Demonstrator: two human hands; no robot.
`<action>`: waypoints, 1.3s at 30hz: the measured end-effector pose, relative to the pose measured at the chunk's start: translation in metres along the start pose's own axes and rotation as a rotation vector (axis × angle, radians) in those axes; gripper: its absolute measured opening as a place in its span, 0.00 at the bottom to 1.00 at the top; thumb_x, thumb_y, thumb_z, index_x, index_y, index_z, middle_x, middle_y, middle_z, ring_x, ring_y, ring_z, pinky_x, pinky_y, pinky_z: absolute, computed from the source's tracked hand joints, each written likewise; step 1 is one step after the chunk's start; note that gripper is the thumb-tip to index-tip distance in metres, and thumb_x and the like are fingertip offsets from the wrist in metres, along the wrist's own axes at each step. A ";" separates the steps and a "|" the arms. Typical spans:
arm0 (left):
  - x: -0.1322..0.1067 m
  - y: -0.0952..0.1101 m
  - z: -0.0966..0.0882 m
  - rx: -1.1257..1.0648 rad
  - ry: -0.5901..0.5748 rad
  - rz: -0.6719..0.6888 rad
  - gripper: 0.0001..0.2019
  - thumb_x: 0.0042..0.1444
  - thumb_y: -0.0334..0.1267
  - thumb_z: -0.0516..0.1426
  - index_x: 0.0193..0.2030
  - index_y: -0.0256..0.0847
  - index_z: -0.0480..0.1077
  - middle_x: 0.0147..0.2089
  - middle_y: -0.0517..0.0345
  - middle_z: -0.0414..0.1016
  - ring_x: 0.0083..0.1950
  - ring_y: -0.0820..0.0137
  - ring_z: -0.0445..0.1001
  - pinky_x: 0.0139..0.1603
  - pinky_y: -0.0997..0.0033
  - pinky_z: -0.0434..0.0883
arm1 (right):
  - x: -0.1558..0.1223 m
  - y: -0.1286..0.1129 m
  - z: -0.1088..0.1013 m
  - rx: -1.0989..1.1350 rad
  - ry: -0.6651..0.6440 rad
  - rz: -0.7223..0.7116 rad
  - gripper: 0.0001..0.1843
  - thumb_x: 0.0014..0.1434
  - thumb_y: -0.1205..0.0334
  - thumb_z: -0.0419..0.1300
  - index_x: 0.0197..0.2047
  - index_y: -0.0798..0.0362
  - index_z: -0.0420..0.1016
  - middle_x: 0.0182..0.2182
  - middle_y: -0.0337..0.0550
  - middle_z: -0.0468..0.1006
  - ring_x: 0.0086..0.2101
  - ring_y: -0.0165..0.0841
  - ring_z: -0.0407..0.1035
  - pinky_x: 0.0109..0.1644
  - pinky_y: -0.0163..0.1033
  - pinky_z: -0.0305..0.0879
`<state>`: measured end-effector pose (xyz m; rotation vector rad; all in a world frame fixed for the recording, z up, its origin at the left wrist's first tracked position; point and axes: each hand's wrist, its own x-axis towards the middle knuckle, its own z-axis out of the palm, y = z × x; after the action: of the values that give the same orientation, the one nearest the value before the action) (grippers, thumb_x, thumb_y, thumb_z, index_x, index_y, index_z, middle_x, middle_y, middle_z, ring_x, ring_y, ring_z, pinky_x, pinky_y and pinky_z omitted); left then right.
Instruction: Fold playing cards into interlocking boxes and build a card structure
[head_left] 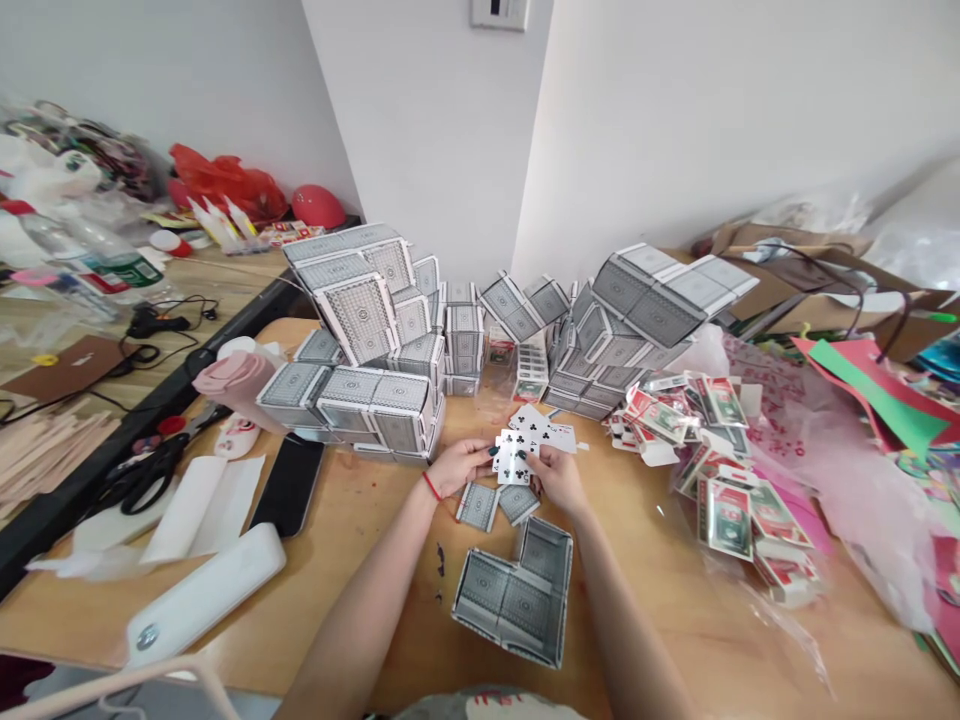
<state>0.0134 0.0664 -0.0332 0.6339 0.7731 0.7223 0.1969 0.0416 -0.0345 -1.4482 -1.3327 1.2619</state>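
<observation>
Both hands meet over the middle of the table around a few face-up playing cards (514,463) showing black clubs. My left hand (466,466) pinches their left edge; a red cord circles that wrist. On the right side, my right hand (556,476) grips the same cards, its thumb on top. More face-up cards (559,436) lie just beyond. Below the hands, two cards (478,506) rest back side up. Nearer to me sits an L-shaped open box (517,595) built from grey-backed cards.
Stacked grey card blocks stand at the back left (375,400) and back right (637,300). Red-green card packs (727,515) pile up at right beside plastic wrap. A phone (290,485), scissors (161,465) and a white elongated device (206,590) lie at left.
</observation>
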 end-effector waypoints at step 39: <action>0.015 -0.019 0.038 1.178 0.645 0.394 0.16 0.56 0.42 0.45 0.23 0.39 0.65 0.21 0.55 0.67 0.24 0.71 0.63 0.26 0.73 0.48 | 0.003 0.000 0.006 0.133 -0.010 -0.006 0.18 0.43 0.48 0.59 0.21 0.55 0.64 0.16 0.36 0.68 0.17 0.25 0.58 0.19 0.31 0.54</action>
<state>0.0573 0.0575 -0.0322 1.6901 1.7283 0.7959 0.1904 0.0441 -0.0358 -1.3459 -1.2346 1.3302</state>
